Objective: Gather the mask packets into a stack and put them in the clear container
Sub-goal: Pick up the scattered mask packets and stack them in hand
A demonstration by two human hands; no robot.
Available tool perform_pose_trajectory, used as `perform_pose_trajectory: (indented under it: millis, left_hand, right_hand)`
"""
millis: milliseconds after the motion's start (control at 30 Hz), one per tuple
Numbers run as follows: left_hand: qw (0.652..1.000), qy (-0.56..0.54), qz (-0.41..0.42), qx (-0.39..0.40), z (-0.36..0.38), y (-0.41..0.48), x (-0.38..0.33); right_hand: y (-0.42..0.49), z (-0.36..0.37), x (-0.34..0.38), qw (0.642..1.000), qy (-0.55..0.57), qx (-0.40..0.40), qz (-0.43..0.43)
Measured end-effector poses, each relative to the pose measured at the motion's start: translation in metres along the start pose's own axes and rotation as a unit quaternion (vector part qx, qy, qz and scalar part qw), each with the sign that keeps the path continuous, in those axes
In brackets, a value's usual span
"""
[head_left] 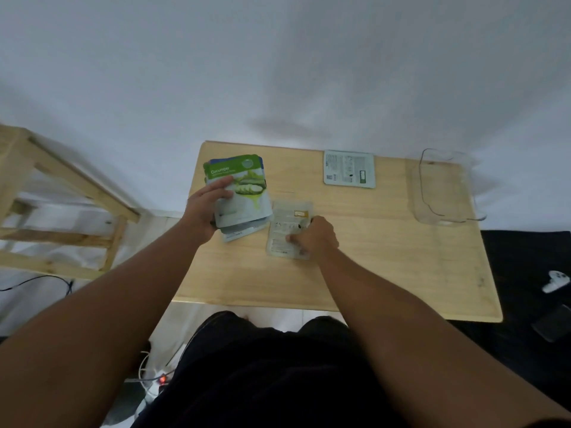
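Observation:
My left hand (204,211) grips a stack of mask packets (244,196) at the table's left side, a green cucumber packet on top, thumb across its face. My right hand (315,237) presses down on a pale packet (285,223) lying face down just right of the stack, fingers curled at its lower right edge. Another packet (349,168) lies face down near the table's far edge. The clear container (445,189) stands at the far right of the table, with nothing inside it.
The small wooden table (386,257) stands against a white wall. A wooden frame (61,193) is to the left. On dark fabric at the right lie a white controller (556,281) and a phone (554,324). Cables and a power strip (157,381) are on the floor.

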State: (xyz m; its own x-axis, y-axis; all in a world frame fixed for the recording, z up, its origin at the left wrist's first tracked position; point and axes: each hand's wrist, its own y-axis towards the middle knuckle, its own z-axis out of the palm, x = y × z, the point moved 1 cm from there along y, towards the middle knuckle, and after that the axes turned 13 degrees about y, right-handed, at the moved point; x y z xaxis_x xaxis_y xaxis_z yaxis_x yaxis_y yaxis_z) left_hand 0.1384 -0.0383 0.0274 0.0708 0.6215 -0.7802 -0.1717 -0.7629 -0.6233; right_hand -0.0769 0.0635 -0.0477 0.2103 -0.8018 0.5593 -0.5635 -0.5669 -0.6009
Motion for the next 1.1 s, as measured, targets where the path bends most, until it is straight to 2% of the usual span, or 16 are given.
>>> perform_pose_trajectory:
  millis: [100, 200, 433, 567, 767, 833, 933, 967, 1000, 1100]
  left_hand:
    - [1.0, 0.002, 0.001, 0.01, 0.01, -0.006, -0.004]
    - [1.0, 0.019, 0.005, 0.02, 0.019, -0.01, -0.006]
    - [0.998, 0.029, 0.027, 0.045, 0.058, -0.016, -0.01]
    - [0.997, 0.026, 0.032, 0.07, 0.086, -0.015, -0.012]
    - [0.992, 0.038, 0.058, 0.101, 0.107, -0.019, -0.016]
    - [0.991, 0.038, 0.068, 0.113, 0.106, -0.017, -0.019]
    - [0.986, 0.036, 0.079, 0.14, 0.101, -0.011, -0.025]
    - [0.986, 0.035, 0.078, 0.146, 0.1, -0.008, -0.027]
    - [0.985, 0.034, 0.076, 0.151, 0.1, -0.006, -0.03]
    - [0.983, 0.042, 0.074, 0.16, 0.1, -0.006, -0.038]
  right_hand:
    - [0.0, -0.013, -0.011, 0.998, 0.053, 0.01, -0.026]
    - [-0.01, -0.036, -0.004, 0.988, 0.139, -0.013, -0.067]
    - [-0.045, -0.125, 0.064, 0.942, 0.263, -0.08, -0.192]
    - [-0.068, -0.138, 0.1, 0.936, 0.187, -0.075, -0.287]
    - [-0.072, -0.114, 0.115, 0.955, -0.036, 0.056, -0.289]
    - [-0.072, -0.12, 0.116, 0.951, -0.044, 0.033, -0.304]
    - [-0.059, -0.139, 0.114, 0.929, 0.036, -0.069, -0.362]
    - [-0.051, -0.143, 0.111, 0.926, 0.077, -0.061, -0.364]
    - [-0.044, -0.146, 0.109, 0.929, 0.125, -0.015, -0.348]
    - [-0.032, -0.141, 0.101, 0.928, 0.237, 0.178, -0.224]
